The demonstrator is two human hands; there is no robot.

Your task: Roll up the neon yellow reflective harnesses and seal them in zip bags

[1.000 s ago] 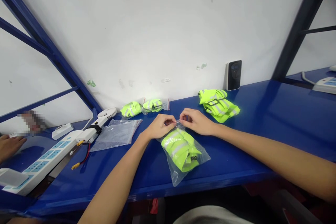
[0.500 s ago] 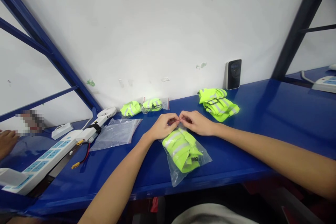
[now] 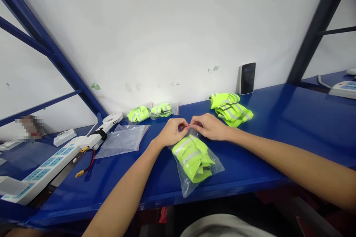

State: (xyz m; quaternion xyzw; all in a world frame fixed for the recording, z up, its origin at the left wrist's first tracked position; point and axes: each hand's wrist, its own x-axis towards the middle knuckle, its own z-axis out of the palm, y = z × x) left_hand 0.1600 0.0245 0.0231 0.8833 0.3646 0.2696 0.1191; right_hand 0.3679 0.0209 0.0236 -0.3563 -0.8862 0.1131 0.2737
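On the blue bench (image 3: 264, 152), a long white power strip with blue socket panels (image 3: 44, 168) runs along the left side, with a white round-headed fan (image 3: 112, 118) by its far end and a red-and-black cable with yellow connectors (image 3: 91, 160) beside it. To the right of these, a flat transparent plastic bag (image 3: 122, 140) lies beyond the left forearm, which crosses between it and the filled bag in front of the person. Near the white wall (image 3: 155, 37), two small yellow-green fabric bundles in clear bags (image 3: 150, 112) sit side by side, beyond the left hand (image 3: 172, 132). Two loose folded yellow-green fabric bundles with grey stripes (image 3: 232, 110) lie just beyond the right wrist, and a black-faced, white-edged device (image 3: 247, 78) stands upright behind them by the wall. The clear plastic bag with striped yellow-green fabric inside (image 3: 194, 161) lies on the bench on the near side of both hands, its body slanting toward the front edge. Its reddish-edged mouth is pinched between the closely curled fingers of the left hand and those of the right hand (image 3: 208, 127), the fingertips almost meeting.
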